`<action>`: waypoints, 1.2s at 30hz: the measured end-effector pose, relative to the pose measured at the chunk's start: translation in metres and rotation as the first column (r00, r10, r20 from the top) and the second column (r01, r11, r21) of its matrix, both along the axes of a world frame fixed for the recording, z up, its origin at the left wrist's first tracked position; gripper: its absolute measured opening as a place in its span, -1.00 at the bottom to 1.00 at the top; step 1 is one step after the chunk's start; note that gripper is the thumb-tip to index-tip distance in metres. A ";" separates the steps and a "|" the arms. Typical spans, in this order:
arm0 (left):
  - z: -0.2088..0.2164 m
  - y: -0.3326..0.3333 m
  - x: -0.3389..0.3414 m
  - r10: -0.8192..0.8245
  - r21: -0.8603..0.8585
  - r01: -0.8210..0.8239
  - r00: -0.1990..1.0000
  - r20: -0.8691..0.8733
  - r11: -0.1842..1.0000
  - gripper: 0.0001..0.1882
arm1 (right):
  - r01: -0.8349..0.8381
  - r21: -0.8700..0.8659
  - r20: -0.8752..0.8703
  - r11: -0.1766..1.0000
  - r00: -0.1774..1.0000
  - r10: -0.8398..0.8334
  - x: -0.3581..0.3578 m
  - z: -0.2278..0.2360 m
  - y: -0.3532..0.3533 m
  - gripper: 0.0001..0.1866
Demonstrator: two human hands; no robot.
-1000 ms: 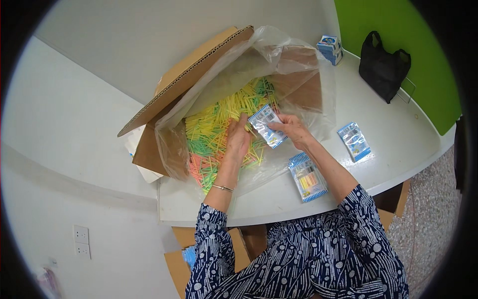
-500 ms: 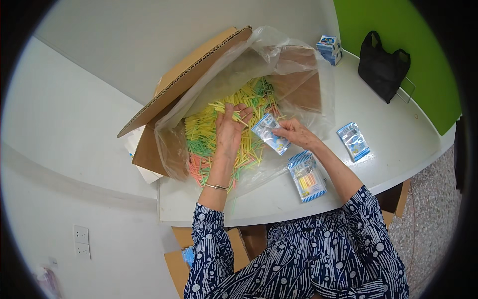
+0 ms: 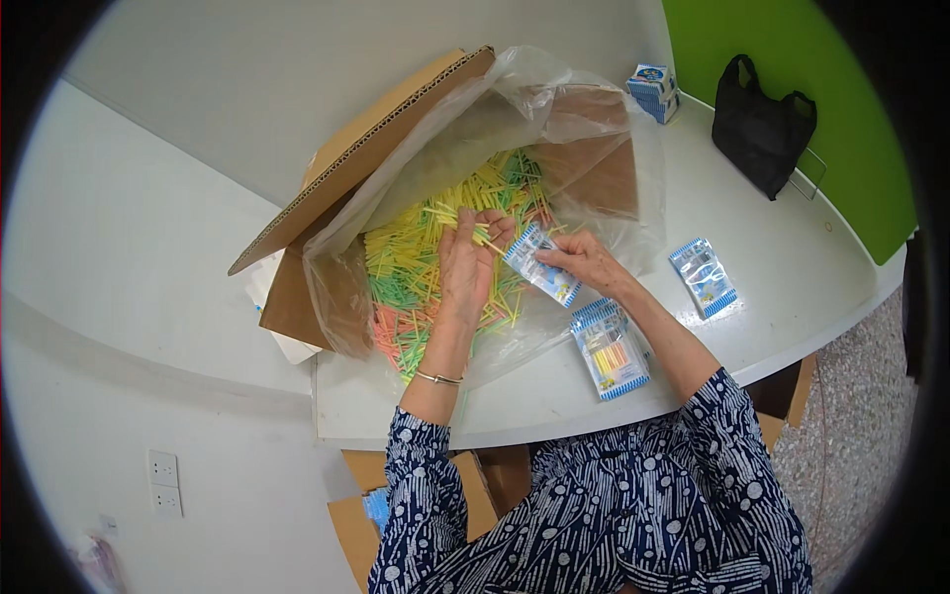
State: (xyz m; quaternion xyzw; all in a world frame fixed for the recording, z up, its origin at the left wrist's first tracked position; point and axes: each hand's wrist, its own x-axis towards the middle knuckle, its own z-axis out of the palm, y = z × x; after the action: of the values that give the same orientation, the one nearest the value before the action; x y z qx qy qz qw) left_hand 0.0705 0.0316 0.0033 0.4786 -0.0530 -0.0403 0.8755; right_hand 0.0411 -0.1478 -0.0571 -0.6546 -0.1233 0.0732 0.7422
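The left hand [image 3: 468,265] pinched thin yellow sticks [image 3: 445,214], still loose; at its three o'clock, the right hand [image 3: 588,263] pinched a blue-and-white plastic packet [image 3: 545,276]. At four o'clock, a clear, blue-striped packet [image 3: 611,348] already contained coloured sticks [image 3: 610,358].

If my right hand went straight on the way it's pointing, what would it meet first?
Probably your left hand and the yellow sticks it holds, with the packet in your right hand leading; depth is unclear.
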 end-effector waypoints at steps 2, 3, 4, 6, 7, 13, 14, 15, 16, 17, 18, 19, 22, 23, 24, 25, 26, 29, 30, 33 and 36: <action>0.003 0.003 0.001 0.020 -0.004 -0.020 0.999 0.028 1.000 -0.80 | -0.067 -0.108 -0.022 0.992 0.998 0.065 -0.003 0.005 -0.005 -0.75; 0.008 0.001 0.000 0.051 -0.006 -0.051 0.998 0.048 0.999 -0.80 | -0.067 -0.109 -0.024 0.992 0.998 0.064 -0.005 0.006 -0.006 -0.75; 0.011 0.000 0.000 0.082 -0.009 -0.082 0.994 0.067 0.997 -0.79 | -0.082 -0.065 -0.038 0.995 0.996 0.079 -0.007 0.006 -0.007 -0.75; 0.011 -0.001 0.000 0.073 -0.010 -0.073 0.994 0.082 0.997 -0.79 | -0.094 -0.020 -0.052 0.995 0.994 0.093 -0.008 0.003 -0.009 -0.75; 0.011 -0.002 0.000 0.064 -0.009 -0.063 0.993 0.100 0.998 -0.78 | -0.079 -0.004 -0.013 0.997 0.997 0.079 -0.007 -0.001 -0.010 -0.76; 0.006 -0.007 -0.008 0.013 0.034 -0.016 0.995 0.102 0.999 -0.75 | -0.114 0.049 -0.063 0.992 0.991 0.117 -0.007 -0.004 -0.012 -0.77; 0.005 -0.005 -0.008 0.017 0.035 -0.021 0.995 0.100 0.999 -0.75 | -0.133 0.082 -0.121 0.988 0.982 0.143 -0.009 -0.002 -0.012 -0.77; 0.007 -0.007 -0.009 0.021 0.040 -0.025 0.994 0.111 0.999 -0.75 | -0.132 0.082 -0.122 0.988 0.982 0.141 -0.010 -0.002 -0.012 -0.77; 0.009 -0.009 -0.011 0.025 0.045 -0.030 0.992 0.123 0.999 -0.75 | -0.144 0.132 -0.162 0.981 0.973 0.164 -0.011 -0.002 -0.013 -0.76; 0.010 -0.010 -0.011 0.024 0.044 -0.030 0.992 0.121 0.999 -0.75 | -0.153 0.182 -0.200 0.971 0.961 0.189 -0.012 -0.002 -0.013 -0.75; 0.011 -0.011 -0.012 0.010 0.057 -0.019 0.988 0.153 0.998 -0.74 | -0.153 0.183 -0.201 0.971 0.961 0.190 -0.013 -0.002 -0.014 -0.75; 0.011 -0.012 -0.012 -0.005 0.071 -0.008 0.983 0.184 0.997 -0.74 | -0.170 0.204 -0.212 0.964 0.954 0.213 -0.013 -0.001 -0.015 -0.75; 0.011 -0.017 -0.017 -0.019 0.112 -0.005 0.977 0.212 0.994 -0.73 | -0.170 0.226 -0.225 0.959 0.949 0.222 -0.014 -0.002 -0.013 -0.76; 0.010 -0.017 -0.018 -0.019 0.113 -0.005 0.977 0.212 0.994 -0.73 | -0.154 0.227 -0.227 0.962 0.952 0.206 -0.014 -0.003 -0.013 -0.78; 0.009 -0.016 -0.018 -0.022 0.114 -0.002 0.978 0.209 0.993 -0.73 | -0.155 0.227 -0.228 0.962 0.951 0.207 -0.015 -0.002 -0.013 -0.78; 0.007 -0.015 -0.018 -0.026 0.115 0.002 0.978 0.206 0.993 -0.73 | -0.137 0.179 -0.196 0.974 0.965 0.172 -0.015 -0.001 -0.013 -0.79; 0.006 -0.014 -0.018 -0.025 0.115 0.002 0.978 0.206 0.993 -0.73 | -0.117 0.130 -0.161 0.985 0.977 0.137 -0.015 0.000 -0.013 -0.80; 0.004 -0.013 -0.017 -0.019 0.113 -0.003 0.979 0.201 0.994 -0.74 | -0.034 0.062 -0.159 0.998 0.986 0.043 -0.015 -0.005 -0.017 -0.79; 0.003 -0.013 -0.018 -0.019 0.110 -0.002 0.982 0.190 0.994 -0.75 | -0.035 0.062 -0.161 0.997 0.986 0.045 -0.015 -0.005 -0.017 -0.79; 0.003 -0.013 -0.018 -0.016 0.106 -0.004 0.983 0.185 0.994 -0.75 | -0.056 0.056 -0.203 0.997 0.977 0.066 -0.018 -0.002 -0.018 -0.78; 0.005 -0.014 -0.017 -0.017 0.102 -0.003 0.981 0.194 0.995 -0.74 | -0.088 0.109 -0.201 0.990 0.974 0.109 -0.019 -0.003 -0.018 -0.77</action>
State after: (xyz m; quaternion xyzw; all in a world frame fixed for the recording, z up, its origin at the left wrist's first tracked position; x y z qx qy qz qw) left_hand 0.0531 0.0171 0.0083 0.5240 -0.1380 0.0012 0.8405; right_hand 0.0218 -0.1656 -0.0603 -0.5987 -0.0815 0.1710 0.7782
